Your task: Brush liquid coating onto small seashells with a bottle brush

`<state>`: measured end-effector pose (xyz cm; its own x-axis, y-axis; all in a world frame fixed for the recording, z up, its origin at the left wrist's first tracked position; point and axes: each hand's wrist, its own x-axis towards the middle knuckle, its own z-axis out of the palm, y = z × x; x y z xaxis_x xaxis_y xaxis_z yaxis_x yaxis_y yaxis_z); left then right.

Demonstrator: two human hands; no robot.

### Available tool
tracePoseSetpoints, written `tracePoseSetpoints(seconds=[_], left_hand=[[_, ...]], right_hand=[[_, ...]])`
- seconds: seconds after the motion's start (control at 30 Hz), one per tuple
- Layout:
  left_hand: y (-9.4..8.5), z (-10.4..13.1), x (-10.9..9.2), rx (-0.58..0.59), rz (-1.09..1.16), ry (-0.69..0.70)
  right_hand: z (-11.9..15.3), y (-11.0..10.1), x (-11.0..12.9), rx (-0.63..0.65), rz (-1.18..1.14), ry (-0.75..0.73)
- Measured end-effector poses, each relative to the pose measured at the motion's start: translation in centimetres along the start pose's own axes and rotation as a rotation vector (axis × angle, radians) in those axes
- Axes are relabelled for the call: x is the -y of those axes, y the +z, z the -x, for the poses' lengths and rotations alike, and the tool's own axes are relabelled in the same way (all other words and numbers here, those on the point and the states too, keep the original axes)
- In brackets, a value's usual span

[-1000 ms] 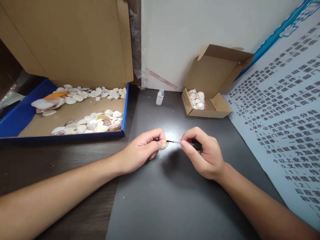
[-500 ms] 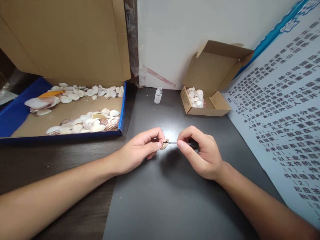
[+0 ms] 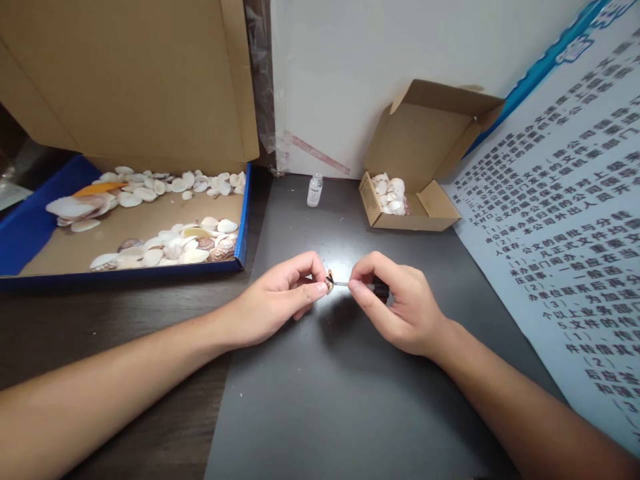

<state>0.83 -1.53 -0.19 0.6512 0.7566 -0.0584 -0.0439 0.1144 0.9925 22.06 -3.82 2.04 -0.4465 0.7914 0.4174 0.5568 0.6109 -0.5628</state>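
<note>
Between the thumb and fingers of my left hand (image 3: 285,293) is a small brown-and-white seashell (image 3: 330,287), mostly hidden by the fingertips. My right hand (image 3: 400,300) is closed around the dark cap-like end of a thin applicator brush (image 3: 341,284). Its slim grey stem points left and its black tip touches the shell, or nearly so. Both hands hover over the dark grey mat (image 3: 280,413). Behind them stands a small clear bottle (image 3: 315,190) with a white label, upright and without a cap.
At left, a blue-edged cardboard box (image 3: 242,233) lies open, holding many white and brown seashells (image 3: 165,250) and larger ones. A small open carton (image 3: 425,222) with white shells (image 3: 390,193) sits back right. A printed sheet (image 3: 565,267) covers the right side; a white panel (image 3: 320,87) stands behind.
The brush and my right hand have shifted slightly left, closer to the shell. The shell appears turned in my left fingers. The whole view has drifted a little.
</note>
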Motion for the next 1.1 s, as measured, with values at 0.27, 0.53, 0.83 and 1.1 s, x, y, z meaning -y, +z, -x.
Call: tracePoseSetpoints(seconds=[0.27, 0.53, 0.83, 1.1], left_hand=[[0.04, -0.15, -0.06, -0.035, 0.022, 0.003], [-0.02, -0.01, -0.06, -0.015, -0.030, -0.018], [-0.07, -0.08, -0.06, -0.029, 0.001, 0.012], [0.03, -0.09, -0.30, -0.018, -0.030, -0.001]], right_hand=[[0.08, -0.24, 0.19, -0.027, 0.045, -0.040], [0.12, -0.01, 0.25, -0.087, 0.076, -0.071], [0.03, -0.11, 0.12, 0.020, 0.093, 0.007], [-0.07, -0.65, 0.33, -0.145, 0.106, -0.025]])
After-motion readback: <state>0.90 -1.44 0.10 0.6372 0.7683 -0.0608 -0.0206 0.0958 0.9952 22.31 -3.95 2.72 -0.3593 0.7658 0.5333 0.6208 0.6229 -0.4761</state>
